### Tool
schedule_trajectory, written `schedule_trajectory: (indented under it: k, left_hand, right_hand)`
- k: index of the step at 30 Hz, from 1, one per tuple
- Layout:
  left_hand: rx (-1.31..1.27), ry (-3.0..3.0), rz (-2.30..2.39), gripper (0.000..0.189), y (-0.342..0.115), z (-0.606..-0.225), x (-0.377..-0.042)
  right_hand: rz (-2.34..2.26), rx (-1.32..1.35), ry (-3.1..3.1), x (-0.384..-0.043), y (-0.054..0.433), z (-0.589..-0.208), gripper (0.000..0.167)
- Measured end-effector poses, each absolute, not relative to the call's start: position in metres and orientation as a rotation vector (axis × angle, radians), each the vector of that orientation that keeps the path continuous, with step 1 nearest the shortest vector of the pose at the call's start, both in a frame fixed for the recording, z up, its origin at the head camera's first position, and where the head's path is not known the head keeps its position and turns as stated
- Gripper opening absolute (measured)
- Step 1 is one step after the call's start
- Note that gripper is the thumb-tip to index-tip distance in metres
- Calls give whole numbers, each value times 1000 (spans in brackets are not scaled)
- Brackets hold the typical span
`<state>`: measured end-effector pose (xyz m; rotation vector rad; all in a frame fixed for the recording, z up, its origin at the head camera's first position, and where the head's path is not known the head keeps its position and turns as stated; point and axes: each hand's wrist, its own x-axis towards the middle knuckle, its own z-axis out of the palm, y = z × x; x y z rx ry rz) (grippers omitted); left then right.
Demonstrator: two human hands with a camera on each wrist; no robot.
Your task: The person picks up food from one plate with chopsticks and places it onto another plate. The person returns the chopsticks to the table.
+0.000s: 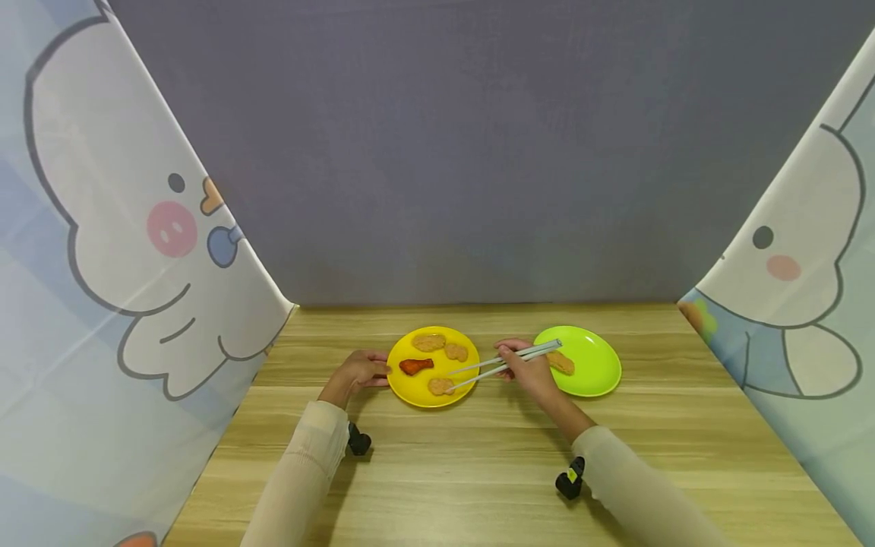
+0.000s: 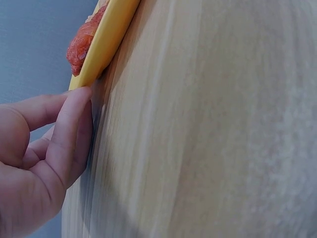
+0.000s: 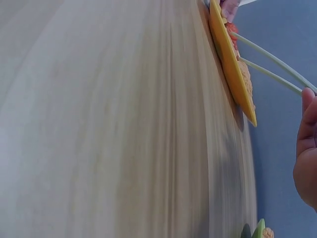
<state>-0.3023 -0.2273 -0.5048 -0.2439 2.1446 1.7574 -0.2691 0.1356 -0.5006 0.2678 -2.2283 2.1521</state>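
While the left hand [image 1: 355, 372] pinches the rim of the yellow plate [image 1: 402, 391], we note the right hand [image 1: 532, 372] gripping chopsticks [image 1: 549, 347].
Their tips stand apart at the nugget [image 1: 437, 387] lying on that plate, nearest the wearer, below the drumstick [image 1: 415, 367]; one tip appears to touch it. Left fingers [image 2: 69, 124] grasp only the rim's edge; right fingers curl round the chopsticks, between the yellow plate and the green plate [image 1: 601, 368]. We judge the nugget light, firm, hardly fragile, its bumpy coat offering some bite though thin sticks could slip; best hold is across its middle, a tip either side.
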Motion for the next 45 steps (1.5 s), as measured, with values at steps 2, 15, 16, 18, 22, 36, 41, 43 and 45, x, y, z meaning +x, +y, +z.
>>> schedule_trajectory:
  k: [2,15,16,18,22,36,41,43,45]
  left_hand:
    - [-239,2140,1761,38,-227,-504,-302]
    - [-307,2146,1742,41,-223,-503,-305]
    - [-303,2145,1742,41,-223,-503,-305]
    - [-289,2144,1743,41,-223,-503,-304]
    - [-255,2124,1758,41,-225,-502,-303]
    - [-303,2135,1751,43,-225,-507,-305]
    - [-316,2129,1753,43,-225,-505,-305]
    - [-314,2124,1755,44,-225,-505,-305]
    - [-316,2120,1757,45,-225,-505,-305]
  right_hand:
    - [2141,278,-2236,-269,134,-502,32]
    - [2100,395,-2275,-268,129,-500,33]
    - [2103,401,-2276,-265,129,-496,32]
    - [2106,412,-2281,-261,128,-489,31]
    - [2083,398,-2316,-259,127,-484,28]
    - [2079,283,-2273,-269,122,-505,32]
    - [2078,259,-2246,-270,124,-506,31]
    - [2087,252,-2237,-270,124,-506,33]
    - [2103,242,-2228,-271,125,-505,33]
